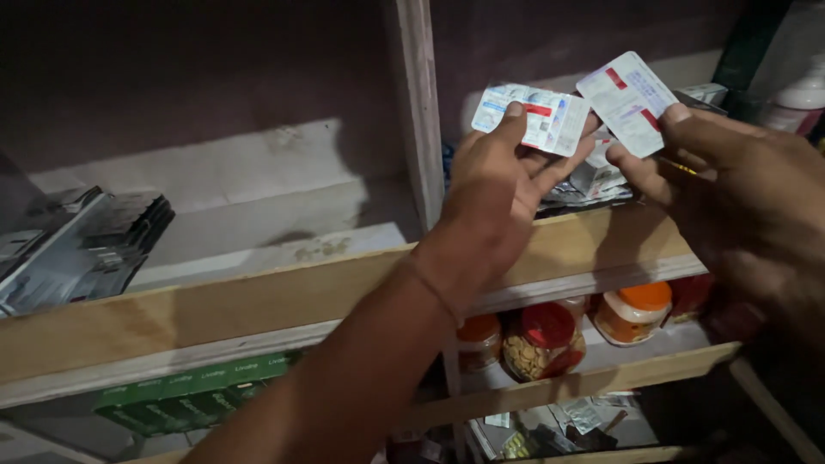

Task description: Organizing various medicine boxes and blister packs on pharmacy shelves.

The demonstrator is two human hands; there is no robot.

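Your left hand [498, 193] pinched a white blister strip with a red band [534, 118], thumb on its face and fingers behind, just above the wooden shelf board [258, 301]. Your right hand [730, 185] gripped a second white strip with red marks [627, 101] between thumb and forefinger, tilted, a little higher over the same board and just right of the first. Behind both strips, a heap of foil strips [593, 185] lay on that board. Far left along the board sat a stack of silver strips [86, 245]. Below the board stood jars with orange and red lids [632, 311], and green cartons [189, 395] lay lower left.
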